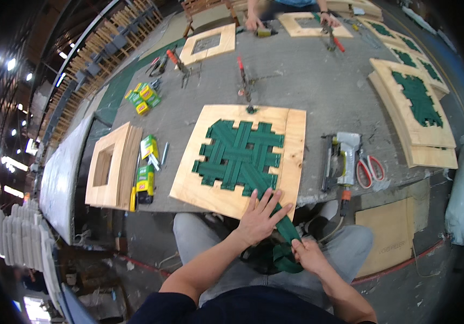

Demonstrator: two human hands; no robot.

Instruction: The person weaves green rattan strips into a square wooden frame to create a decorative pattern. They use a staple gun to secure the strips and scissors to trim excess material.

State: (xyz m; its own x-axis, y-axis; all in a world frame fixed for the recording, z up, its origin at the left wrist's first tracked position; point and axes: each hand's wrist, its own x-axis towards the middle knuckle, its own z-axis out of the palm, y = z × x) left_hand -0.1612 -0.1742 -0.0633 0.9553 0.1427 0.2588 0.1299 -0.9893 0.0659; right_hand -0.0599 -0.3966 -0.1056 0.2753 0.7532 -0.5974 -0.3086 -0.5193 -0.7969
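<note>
In front of me lies a square plywood board (291,140) overhanging the table's near edge. Strips of green webbing (237,154) are woven across its middle, their ends stapled or folded flat. One longer strap (287,229) runs diagonally over the weave and off the near right corner. My left hand (259,218) presses on this strap and the board, fingers spread. Below the corner, my right hand (308,255) pinches the strap, whose loose length hangs over my lap. A clamp with a red handle (242,78) stands at the board's far edge.
Right of the board lie a staple gun (347,156) with a hose and red-handled scissors (371,171). Framed boards (114,167) and staple boxes (145,181) sit left. Webbed boards (421,102) are stacked right. Another person's hands (253,22) work across the table.
</note>
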